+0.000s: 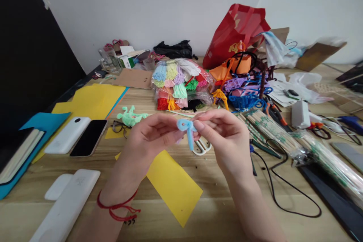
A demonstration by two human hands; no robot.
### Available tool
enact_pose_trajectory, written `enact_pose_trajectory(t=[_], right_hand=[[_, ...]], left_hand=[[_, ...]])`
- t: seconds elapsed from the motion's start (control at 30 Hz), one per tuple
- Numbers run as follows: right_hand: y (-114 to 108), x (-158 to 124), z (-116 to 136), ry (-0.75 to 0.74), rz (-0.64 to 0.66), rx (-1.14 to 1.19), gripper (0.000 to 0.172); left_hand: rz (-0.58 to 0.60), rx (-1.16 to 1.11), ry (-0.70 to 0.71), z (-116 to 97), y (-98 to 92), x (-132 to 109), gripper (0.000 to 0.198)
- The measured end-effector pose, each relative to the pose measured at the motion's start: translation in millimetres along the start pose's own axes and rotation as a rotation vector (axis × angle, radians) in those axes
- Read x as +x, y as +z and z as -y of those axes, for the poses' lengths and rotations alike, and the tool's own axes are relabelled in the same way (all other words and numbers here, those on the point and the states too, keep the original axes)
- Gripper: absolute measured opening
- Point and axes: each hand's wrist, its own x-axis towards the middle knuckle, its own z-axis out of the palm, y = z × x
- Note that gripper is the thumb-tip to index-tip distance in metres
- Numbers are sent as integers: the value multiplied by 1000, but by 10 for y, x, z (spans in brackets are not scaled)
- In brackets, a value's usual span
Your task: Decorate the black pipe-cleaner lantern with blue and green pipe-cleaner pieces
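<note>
Between my two hands, above the table, is a light blue pipe cleaner bent into a small bow with a loop and a hanging tail. My left hand pinches its left side with thumb and fingers. On the other side, my right hand grips it near the knot. A bit of pale purple shows by the left fingertips, mostly hidden. Behind and below the hands lie white-handled scissors, partly covered. A yellow paper strip rests on the table under my hands.
A mint green pipe-cleaner figure lies to the left, near a phone and a white power bank. Behind is a bag of coloured pipe cleaners. Pliers, wrapped sticks and a black cable are at the right.
</note>
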Motion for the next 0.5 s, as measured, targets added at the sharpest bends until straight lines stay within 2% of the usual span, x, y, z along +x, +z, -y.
enact_pose_trajectory(t=[0.27,0.43,0.5], right_hand=[[12,-9,3,-125,-14,-82,22],[1,4,0,-130,8,-104,22],[-4,12,2,-125,5,-106,21]], left_hand=[[-31,43,130,-18,80,-54,19],[0,175,210,-16,69,-43,22],[-43,221,221,-22,45,-40,23]])
